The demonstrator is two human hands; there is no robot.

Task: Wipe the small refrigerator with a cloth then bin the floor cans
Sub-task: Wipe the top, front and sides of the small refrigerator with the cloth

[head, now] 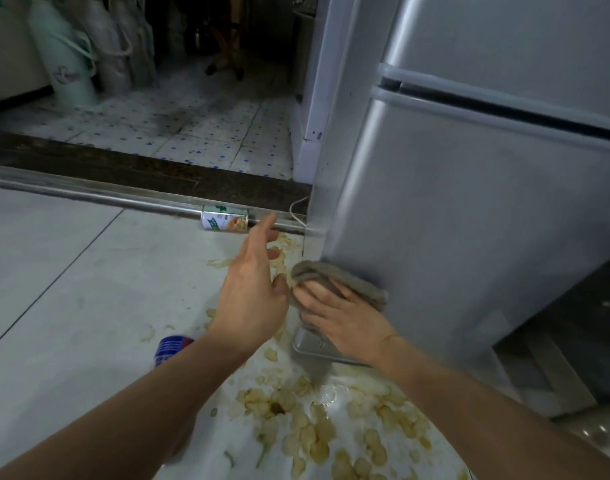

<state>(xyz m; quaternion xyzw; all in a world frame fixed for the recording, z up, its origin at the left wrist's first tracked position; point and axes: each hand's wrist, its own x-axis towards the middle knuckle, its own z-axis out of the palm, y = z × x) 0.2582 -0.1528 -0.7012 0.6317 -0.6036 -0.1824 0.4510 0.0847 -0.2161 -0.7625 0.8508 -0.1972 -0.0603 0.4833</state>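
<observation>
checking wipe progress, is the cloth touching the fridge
Touching. The head view shows the right hand pressing the cloth flat against the fridge at its lower corner, with no gap between them.

I see two cans on the floor: one white can [224, 221] and one blue can [171, 347]. I see one fridge [469, 209], one cloth [334, 277], and many chips [317, 431].
</observation>
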